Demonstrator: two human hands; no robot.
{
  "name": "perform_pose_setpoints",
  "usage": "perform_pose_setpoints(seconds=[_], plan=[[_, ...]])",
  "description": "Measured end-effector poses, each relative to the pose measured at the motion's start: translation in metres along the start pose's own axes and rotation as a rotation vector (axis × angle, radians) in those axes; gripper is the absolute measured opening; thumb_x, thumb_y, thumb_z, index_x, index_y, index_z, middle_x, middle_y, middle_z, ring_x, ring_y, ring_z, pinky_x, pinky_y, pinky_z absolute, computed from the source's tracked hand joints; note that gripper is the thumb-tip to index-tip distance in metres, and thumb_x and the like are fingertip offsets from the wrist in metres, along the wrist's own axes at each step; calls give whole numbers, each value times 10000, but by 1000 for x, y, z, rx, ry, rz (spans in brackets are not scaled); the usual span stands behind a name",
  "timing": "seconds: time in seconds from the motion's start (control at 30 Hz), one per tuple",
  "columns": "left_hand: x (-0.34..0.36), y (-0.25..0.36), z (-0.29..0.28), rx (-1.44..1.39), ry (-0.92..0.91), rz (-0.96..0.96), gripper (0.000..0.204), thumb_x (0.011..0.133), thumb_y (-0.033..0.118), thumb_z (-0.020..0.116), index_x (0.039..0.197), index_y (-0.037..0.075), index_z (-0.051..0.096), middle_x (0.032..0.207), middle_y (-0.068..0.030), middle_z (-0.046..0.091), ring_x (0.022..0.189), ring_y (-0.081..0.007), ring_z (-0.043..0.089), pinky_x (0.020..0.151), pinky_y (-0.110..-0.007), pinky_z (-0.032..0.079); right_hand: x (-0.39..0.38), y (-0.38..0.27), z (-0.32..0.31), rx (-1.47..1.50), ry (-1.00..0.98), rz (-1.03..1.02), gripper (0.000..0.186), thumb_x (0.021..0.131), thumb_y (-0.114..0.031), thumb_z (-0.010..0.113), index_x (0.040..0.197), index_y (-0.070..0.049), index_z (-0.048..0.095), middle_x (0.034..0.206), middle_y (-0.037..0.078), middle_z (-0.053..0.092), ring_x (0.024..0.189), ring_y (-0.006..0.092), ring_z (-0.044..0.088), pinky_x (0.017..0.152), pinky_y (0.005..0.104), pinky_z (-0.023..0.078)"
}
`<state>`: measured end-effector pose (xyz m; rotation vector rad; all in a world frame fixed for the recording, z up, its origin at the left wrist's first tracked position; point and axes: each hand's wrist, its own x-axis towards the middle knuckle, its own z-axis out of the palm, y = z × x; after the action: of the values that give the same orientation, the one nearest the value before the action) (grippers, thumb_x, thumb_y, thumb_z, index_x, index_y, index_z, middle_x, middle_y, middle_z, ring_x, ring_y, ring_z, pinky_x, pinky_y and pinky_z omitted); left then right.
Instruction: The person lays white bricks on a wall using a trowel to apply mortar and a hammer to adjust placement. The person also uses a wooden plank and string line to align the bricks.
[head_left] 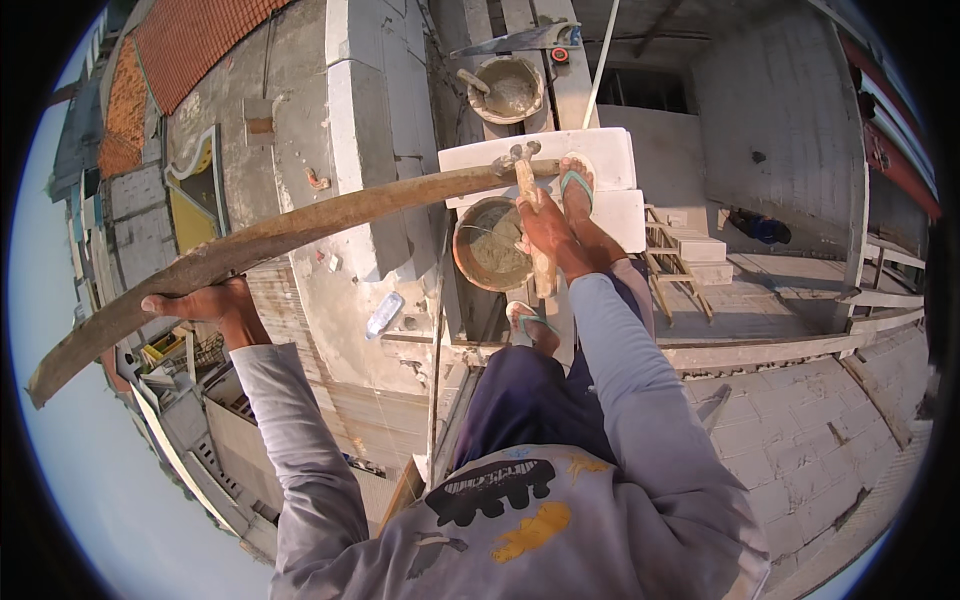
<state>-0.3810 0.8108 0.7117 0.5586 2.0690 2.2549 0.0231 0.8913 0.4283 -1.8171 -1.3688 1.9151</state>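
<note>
A long wooden plank (330,217) stretches from the far left to the white blocks in the middle, bent in the view. My left hand (208,305) is closed around its lower edge, thumb pointing left, near the outer end. In my right hand (548,228) is a hammer (527,182), gripped by its worn wooden handle. The metal head lies over the plank's inner end; whether it touches the wood I cannot tell. Just left of my right hand sits a bucket of wet mortar (492,245).
White blocks (540,150) lie under one sandalled foot (576,185). Beyond stand a second mortar bucket (510,90) and a handsaw (520,40). A plastic bottle (384,315) lies on the ledge at left. A wooden ladder (675,262) leans at right; rooftops drop away on the left.
</note>
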Motion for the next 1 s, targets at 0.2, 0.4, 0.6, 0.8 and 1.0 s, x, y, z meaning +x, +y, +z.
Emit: perform_pose_setpoints(seconds=[0.2,0.4,0.6,0.8,1.0], plan=[[-7,-1,-6,27,-62,-20,1022,804,1001,387,1259,89,468,1209,-194,534,1132,-342,627,1006,-594,521,-31,-57,7,210,375,33,519,1071,-343,528,1439,12,440,1016,271,701,601,295,709,508,392,586],[-18,6,-10,-17,-41,-104,1213,776,1006,429,1594,131,237,1446,-187,401,1385,-360,438,1153,-605,390,-20,-36,2,232,38,3,504,1080,-306,531,1453,16,427,857,133,618,554,206,625,471,354,552],[-16,5,-4,-117,-70,-28,1091,832,941,496,1517,106,339,1348,-153,480,1278,-307,516,1088,-502,441,-18,-31,12,168,-85,87,451,1088,-314,531,1455,-65,449,841,78,548,523,165,545,433,335,508],[-46,27,-13,-195,-191,-208,1124,842,901,561,1503,15,363,1354,-150,512,1317,-310,494,1152,-464,371,-89,-55,-49,213,-63,-39,354,1084,-295,535,1372,-90,519,823,32,516,544,113,500,454,306,501],[-69,72,-11,-52,-431,-7,1062,907,756,661,1552,-30,356,1496,-201,468,1384,-309,447,1211,-418,304,-210,-31,-132,62,209,-182,276,1088,-328,568,1243,-103,533,719,5,506,507,105,506,413,268,464]])
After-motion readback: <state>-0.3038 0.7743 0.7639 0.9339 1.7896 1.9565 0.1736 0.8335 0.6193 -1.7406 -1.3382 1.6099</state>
